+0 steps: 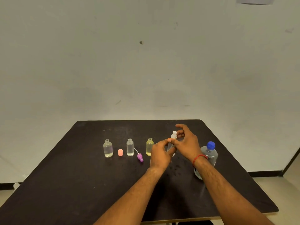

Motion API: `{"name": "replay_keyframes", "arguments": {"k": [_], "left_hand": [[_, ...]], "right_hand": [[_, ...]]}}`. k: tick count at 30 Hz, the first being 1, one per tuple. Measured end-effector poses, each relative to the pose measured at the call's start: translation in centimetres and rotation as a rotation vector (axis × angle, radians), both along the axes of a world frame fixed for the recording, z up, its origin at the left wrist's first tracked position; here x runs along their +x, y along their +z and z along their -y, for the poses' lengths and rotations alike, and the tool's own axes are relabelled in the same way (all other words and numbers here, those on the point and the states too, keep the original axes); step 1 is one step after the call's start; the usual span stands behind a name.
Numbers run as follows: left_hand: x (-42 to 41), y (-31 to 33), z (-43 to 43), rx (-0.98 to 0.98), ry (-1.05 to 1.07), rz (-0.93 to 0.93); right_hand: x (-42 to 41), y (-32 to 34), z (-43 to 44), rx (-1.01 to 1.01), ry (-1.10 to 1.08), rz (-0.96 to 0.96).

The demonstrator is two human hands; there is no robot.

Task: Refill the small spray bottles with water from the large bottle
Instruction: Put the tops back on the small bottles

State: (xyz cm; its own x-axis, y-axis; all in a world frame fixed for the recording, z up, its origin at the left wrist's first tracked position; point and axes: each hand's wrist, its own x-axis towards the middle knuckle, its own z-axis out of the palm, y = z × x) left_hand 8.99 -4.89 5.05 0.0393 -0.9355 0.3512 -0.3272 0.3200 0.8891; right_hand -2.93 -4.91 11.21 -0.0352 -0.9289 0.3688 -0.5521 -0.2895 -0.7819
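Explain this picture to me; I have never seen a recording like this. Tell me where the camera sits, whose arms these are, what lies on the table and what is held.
No machine here: a person works bare-handed, and a camera worn on their head looks down, so both arms enter from below. On the black table stand, uncapped, a left clear bottle, a middle clear bottle and a yellow bottle, with a pink cap and a purple spray head set between them. The large bottle, blue-capped, stands at the right. The left hand grips a small spray bottle by its body; the right hand pinches its white top, probably turning it.
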Motion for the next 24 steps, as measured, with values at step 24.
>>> {"name": "replay_keyframes", "arguments": {"k": [24], "left_hand": [[-0.26,0.26,-0.34,-0.001,-0.014,0.025]], "right_hand": [[0.00,-0.41,-0.57,-0.069,-0.056,0.053]]}}
